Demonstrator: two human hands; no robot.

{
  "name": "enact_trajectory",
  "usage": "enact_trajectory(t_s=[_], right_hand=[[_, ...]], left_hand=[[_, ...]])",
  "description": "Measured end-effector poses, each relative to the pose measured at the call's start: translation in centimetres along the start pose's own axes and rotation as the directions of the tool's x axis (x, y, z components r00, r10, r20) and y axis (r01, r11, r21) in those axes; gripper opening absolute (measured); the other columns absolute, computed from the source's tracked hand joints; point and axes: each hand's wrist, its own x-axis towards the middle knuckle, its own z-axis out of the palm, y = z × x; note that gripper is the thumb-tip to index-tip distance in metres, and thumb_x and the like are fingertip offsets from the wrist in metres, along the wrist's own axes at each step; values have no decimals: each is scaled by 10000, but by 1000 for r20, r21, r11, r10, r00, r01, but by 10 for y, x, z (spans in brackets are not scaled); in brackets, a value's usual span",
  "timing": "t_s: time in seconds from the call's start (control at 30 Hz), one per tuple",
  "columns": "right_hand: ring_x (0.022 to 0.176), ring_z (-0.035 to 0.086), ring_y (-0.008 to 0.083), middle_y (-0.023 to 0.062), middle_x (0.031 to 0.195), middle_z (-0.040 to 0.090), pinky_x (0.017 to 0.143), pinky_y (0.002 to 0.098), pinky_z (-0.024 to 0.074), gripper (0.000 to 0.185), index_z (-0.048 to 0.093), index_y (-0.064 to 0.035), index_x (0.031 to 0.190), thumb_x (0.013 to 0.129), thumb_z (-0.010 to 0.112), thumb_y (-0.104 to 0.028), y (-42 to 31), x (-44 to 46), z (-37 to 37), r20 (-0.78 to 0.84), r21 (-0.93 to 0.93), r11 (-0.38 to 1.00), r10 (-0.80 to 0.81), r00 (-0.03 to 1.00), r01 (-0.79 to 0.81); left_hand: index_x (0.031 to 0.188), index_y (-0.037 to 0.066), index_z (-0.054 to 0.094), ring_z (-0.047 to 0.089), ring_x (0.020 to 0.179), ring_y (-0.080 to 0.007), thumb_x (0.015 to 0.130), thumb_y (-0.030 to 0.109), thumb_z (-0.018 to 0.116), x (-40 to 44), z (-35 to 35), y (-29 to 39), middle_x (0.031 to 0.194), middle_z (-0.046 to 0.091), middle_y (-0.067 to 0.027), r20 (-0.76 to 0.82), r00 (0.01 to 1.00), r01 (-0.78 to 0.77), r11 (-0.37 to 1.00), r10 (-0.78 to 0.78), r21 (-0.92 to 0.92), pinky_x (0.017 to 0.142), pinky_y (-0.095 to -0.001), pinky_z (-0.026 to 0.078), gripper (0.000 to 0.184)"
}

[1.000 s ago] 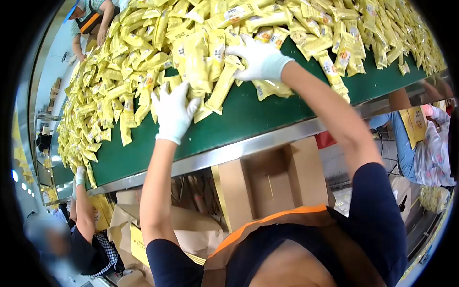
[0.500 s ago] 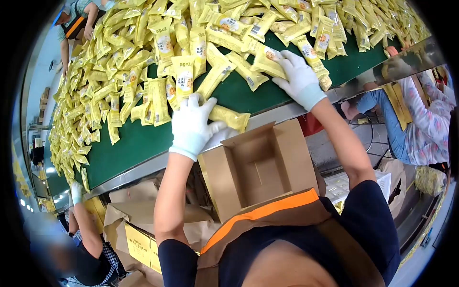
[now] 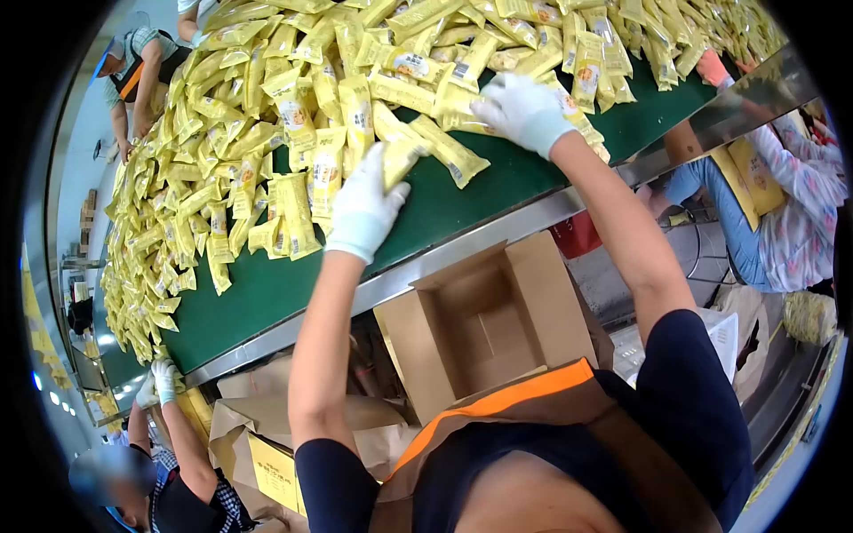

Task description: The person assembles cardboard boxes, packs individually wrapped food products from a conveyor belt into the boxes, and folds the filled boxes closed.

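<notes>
My left hand (image 3: 364, 209), in a white glove, reaches over the green belt with its thumb and fingers around a yellow snack packet (image 3: 402, 162). My right hand (image 3: 522, 114), also gloved in white, is farther right with its fingers curled onto another yellow packet (image 3: 458, 108); part of that packet is hidden by the glove. Between my hands a further packet (image 3: 451, 153) lies slantwise on the belt. Below them, close to my body, stands an open cardboard box (image 3: 484, 329) with its flaps spread.
A large heap of yellow packets (image 3: 213, 160) covers the far side of the green belt (image 3: 240, 306). A metal rail (image 3: 391, 282) edges it. Co-workers stand at lower left (image 3: 178, 453), upper left (image 3: 147, 67) and right (image 3: 795, 195). A white crate (image 3: 721, 342) is beside me.
My left hand has moved up from the belt's edge, and the packet near the rail is gone from there. My right hand has shifted left and away from me, with its packet.
</notes>
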Motion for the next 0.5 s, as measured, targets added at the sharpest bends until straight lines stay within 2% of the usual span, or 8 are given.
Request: enact_trajectory(t_s=[0.03,0.1,0.2,0.3,0.37,0.4,0.47,0.5], right_hand=[[913,641,359,152,956,644,788,454,521,435,619,-117,1019,929,487,-522,-11,-8,-8,40,105,994,-28,999,23],[944,636,347,144,992,631,796,452,513,396,576,-115,1088,908,555,-468,-31,-28,-35,267,99,994,25,963,-53],[963,621,325,133,1019,636,821,433,497,470,536,-92,1168,845,651,-413,-28,-64,-45,122,82,984,-168,978,159],[964,627,319,144,1023,656,848,420,502,612,531,-61,1259,786,720,-401,-23,-77,-37,161,82,997,-9,987,-4],[985,650,307,175,1066,674,886,389,504,661,563,-20,1256,757,749,-411,-24,-47,-54,409,341,903,108,906,-262],[1003,661,275,189,1091,682,911,360,497,676,594,7,1231,759,740,-453,-22,-25,-58,561,574,690,61,825,-441],[1060,626,237,195,1148,656,936,340,472,740,579,22,1264,777,720,-517,-31,17,-54,333,669,716,-46,942,-201],[1153,587,264,226,1262,600,962,334,454,766,559,11,1302,777,718,-524,-35,39,-38,307,747,640,-91,947,-181]], left_hand=[[1385,79,454,595,1097,-370,821,198,719,5,-4,14,1223,611,-199,115,989,95,995,-98,25,945,-424,473,634],[1369,139,468,609,1075,-347,796,188,730,-1,-1,14,1205,625,-160,158,986,34,994,-50,104,913,-418,493,632],[1316,149,508,627,1004,-333,768,179,740,-23,-13,-7,1117,640,-131,86,996,-31,990,19,136,856,-411,508,596],[1304,129,511,618,938,-322,763,262,754,-42,-14,-25,1012,628,-117,62,998,-38,967,23,251,807,-412,508,608],[1317,104,500,608,915,-308,778,339,742,-49,-8,-23,974,616,-109,-3,999,-45,956,48,288,802,-422,498,637],[1352,86,479,597,936,-314,805,446,697,-52,-10,-22,976,612,-122,-12,996,-80,951,88,300,810,-422,487,690],[1388,76,462,589,949,-332,867,438,624,-52,-11,-23,1033,613,-136,27,998,-55,971,50,234,826,-436,477,655],[1396,69,458,584,962,-335,883,421,608,-52,-10,-26,1057,611,-144,57,998,-45,983,36,177,838,-437,473,640]])
